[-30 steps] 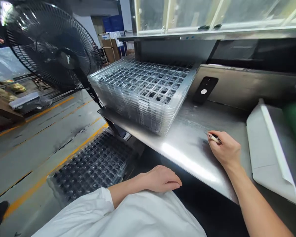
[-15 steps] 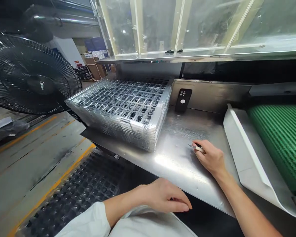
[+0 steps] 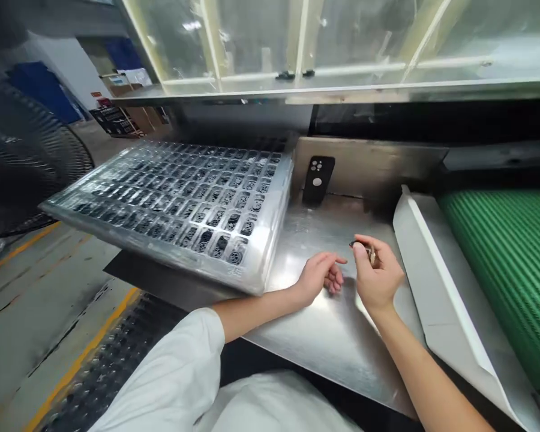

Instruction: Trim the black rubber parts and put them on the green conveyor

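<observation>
Over the steel bench (image 3: pixel 337 336), my right hand (image 3: pixel 380 273) is closed around a slim pale-handled tool (image 3: pixel 372 257), mostly hidden by the fingers. A small dark tip or piece (image 3: pixel 353 243) shows at the thumb and forefinger; I cannot tell whether it belongs to the tool. My left hand (image 3: pixel 318 277) is just left of it, forefinger stretched toward the right hand, other fingers loosely curled, nothing seen in them. Left of both hands stands a stack of clear plastic trays (image 3: pixel 256 264), its pockets filled with small dark parts.
A black phone or phone case (image 3: pixel 318 181) leans against the back panel. To the right, a white guard (image 3: pixel 436 276) borders a green conveyor belt (image 3: pixel 513 270). A black fan (image 3: pixel 22 162) stands at left. A lit shelf or cabinet (image 3: pixel 261 48) overhangs the bench.
My left hand has risen from in front of my body to above the bench, near the right hand. The right hand has turned and lifted slightly. The view has shifted closer to the trays.
</observation>
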Tool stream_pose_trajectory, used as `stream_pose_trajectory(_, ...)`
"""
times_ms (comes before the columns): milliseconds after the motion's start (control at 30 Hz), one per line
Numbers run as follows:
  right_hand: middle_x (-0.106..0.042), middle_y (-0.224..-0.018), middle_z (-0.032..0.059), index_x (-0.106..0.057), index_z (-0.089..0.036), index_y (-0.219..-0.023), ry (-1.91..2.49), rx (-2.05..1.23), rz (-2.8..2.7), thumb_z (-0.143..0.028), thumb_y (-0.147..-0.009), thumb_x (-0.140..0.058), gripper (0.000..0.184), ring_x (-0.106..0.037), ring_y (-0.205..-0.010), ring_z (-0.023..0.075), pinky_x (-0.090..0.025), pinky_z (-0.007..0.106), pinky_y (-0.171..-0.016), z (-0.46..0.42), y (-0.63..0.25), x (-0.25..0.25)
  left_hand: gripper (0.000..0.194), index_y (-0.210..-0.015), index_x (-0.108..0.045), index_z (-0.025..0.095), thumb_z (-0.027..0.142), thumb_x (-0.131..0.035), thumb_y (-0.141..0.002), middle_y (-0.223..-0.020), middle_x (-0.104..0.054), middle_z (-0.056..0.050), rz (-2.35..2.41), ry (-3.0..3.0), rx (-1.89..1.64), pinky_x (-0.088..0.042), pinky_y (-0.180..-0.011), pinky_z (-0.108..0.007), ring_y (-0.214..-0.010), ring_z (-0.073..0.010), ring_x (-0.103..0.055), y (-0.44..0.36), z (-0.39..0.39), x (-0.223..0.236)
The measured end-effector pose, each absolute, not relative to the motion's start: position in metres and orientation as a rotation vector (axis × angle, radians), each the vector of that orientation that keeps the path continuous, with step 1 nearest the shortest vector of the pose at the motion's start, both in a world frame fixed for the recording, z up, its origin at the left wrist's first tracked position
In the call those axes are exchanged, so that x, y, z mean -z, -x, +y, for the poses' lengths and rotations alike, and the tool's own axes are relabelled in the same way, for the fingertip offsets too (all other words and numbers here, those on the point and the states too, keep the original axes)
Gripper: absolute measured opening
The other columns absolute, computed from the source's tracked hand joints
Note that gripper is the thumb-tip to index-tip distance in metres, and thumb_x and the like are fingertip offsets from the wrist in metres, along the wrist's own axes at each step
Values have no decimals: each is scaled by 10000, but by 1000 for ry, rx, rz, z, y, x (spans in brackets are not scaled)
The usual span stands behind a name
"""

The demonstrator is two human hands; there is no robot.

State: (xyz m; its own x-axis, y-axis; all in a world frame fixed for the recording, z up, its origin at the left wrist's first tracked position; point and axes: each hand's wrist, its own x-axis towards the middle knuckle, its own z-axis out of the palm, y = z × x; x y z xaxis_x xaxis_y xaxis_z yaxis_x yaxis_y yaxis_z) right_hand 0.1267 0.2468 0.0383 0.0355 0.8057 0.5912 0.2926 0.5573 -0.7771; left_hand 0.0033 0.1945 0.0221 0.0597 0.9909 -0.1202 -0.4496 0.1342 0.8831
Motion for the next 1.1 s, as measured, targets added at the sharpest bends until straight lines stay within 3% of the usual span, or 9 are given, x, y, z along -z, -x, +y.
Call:
stream_pose_trajectory(133,-572,-678,-39,-752,-211,-1128,982,-517,-1645,-370,-994,-689,217,-434,-499,151,-389,292,-530,254,-130,-25,632,-1163,-585,126,707,-600,-916,-705,-628,-6,854,-825,-1359,-472,-496,-224,-542,-133,-599,-10,193,-12)
stream_pose_trajectory(267,-706,-909,9,-715,-231,-1234,901,-439,-1768,-268,-971,-711,266,-551,-563,152,-461,283,-551,248,-136,-14,630,-1234,-539,152,707,-584,-940,-775,-652,-20,798,-722,-1378,-547,-527,-283,-592,-174,-650,-6,191,-9)
stream_pose_trajectory(400,-744,-919,5,-669,-247,-1324,761,-396,-1916,-190,-979,-685,349,-604,-555,157,-507,282,-565,243,-138,-12,621,-1175,-555,162,702,-672,-892,-851,-670,-42,852,-571,-1439,-581,-575,-311,-680,-193,-673,-3,190,-13)
stream_pose_trajectory(567,-761,-1096,43,-691,-256,-1252,699,-457,-1958,-167,-1003,-742,269,-726,-752,193,-589,294,-685,242,-136,-14,512,-1041,-623,155,612,-771,-864,-764,-624,-10,995,-551,-1470,-475,-530,-213,-632,-134,-594,-3,187,-20)
stream_pose_trajectory(667,-735,-1155,72,-692,-253,-1238,648,-514,-1953,-146,-1006,-727,257,-736,-906,227,-615,310,-713,241,-134,-18,499,-979,-618,155,597,-802,-837,-833,-664,-32,1019,-549,-1450,-526,-615,-237,-701,-147,-634,-2,186,-19)
stream_pose_trajectory(867,-670,-1152,96,-733,-258,-1127,687,-699,-1932,-198,-1021,-683,131,-697,-946,244,-626,350,-704,239,-131,-21,447,-1032,-638,162,500,-838,-820,-900,-687,-35,971,-467,-1526,-547,-684,-230,-772,-141,-669,1,186,-15)
stream_pose_trajectory(1100,-692,-1118,63,-757,-269,-1088,698,-696,-1940,-169,-999,-679,154,-690,-933,236,-567,340,-711,243,-135,-17,395,-1052,-638,136,413,-830,-846,-889,-673,-47,893,-472,-1547,-596,-667,-269,-777,-165,-680,2,187,-18)
